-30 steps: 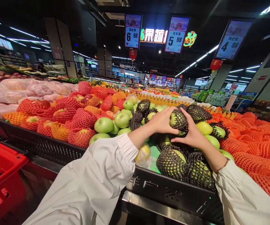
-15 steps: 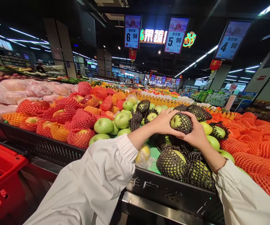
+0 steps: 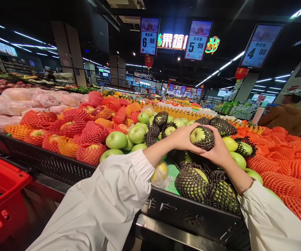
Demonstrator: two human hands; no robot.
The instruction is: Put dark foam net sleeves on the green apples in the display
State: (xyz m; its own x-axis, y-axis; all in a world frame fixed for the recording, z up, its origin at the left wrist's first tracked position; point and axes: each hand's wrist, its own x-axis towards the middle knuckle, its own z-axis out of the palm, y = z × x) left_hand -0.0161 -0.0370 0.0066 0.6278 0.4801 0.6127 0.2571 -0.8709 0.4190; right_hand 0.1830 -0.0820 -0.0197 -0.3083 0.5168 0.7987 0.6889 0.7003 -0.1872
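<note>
Between my two hands is a green apple (image 3: 198, 135), partly covered by a black foam net (image 3: 206, 138). My left hand (image 3: 184, 138) curves around its left side, and my right hand (image 3: 218, 148) closes on its right side. The fingers' far ends are hidden behind the apple. Just below lie larger green fruits in black nets (image 3: 192, 183), and a yellow fruit in clear plastic (image 3: 160, 171) sits left of them on a green mat (image 3: 173, 174). Loose green apples (image 3: 137, 134) are piled left of my hands.
Apples in red and orange nets (image 3: 91, 132) fill the left of the black crate (image 3: 192, 212). Orange-netted fruit (image 3: 281, 153) is heaped at right. A red basket (image 3: 4, 188) stands at lower left. A person in a brown top (image 3: 283, 116) is at far right. Price signs (image 3: 198, 40) hang overhead.
A person in a helmet has come into view at the far right. The view has shifted slightly. Both my hands keep the same hold on the netted apple.
</note>
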